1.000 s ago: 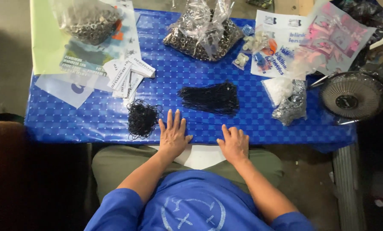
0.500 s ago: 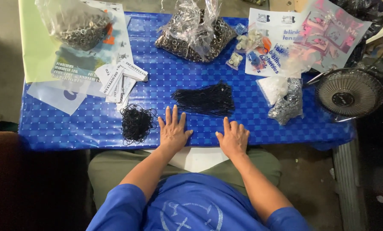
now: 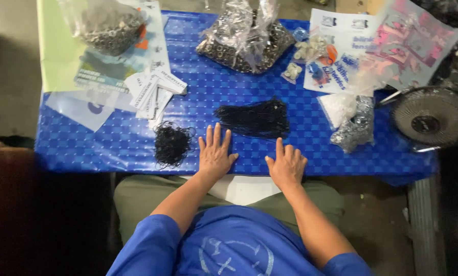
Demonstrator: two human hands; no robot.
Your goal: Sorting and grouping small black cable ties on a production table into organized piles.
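Two bare hands lie flat, palms down and holding nothing, on a blue checked tablecloth [image 3: 310,97] at lower centre of the head view.

- Left hand [image 3: 216,153]: fingers spread, fingertips pointing toward the upper frame, resting on the cloth near the table's front edge.
- Right hand [image 3: 287,164]: fingers loosely spread, likewise flat, just right of the left hand and apart from it.
- Bundle of black cords [image 3: 254,118]: centre frame, just above both hands, untouched.
- Tangle of black loops [image 3: 171,144]: left of the left hand, near but apart.
- Stack of white paper tags [image 3: 154,91]: left of centre, above the tangle.
- Clear bag of metal eyelets [image 3: 244,38]: upper centre, knotted at the top.
- Second clear bag of metal rings [image 3: 108,28]: upper left, on a pale green sheet [image 3: 57,51].
- Small bags of white and silvery parts [image 3: 349,120]: right of centre.
- Printed plastic packets [image 3: 377,46]: upper right.
- Small round fan [image 3: 433,120]: right edge, beside the table.
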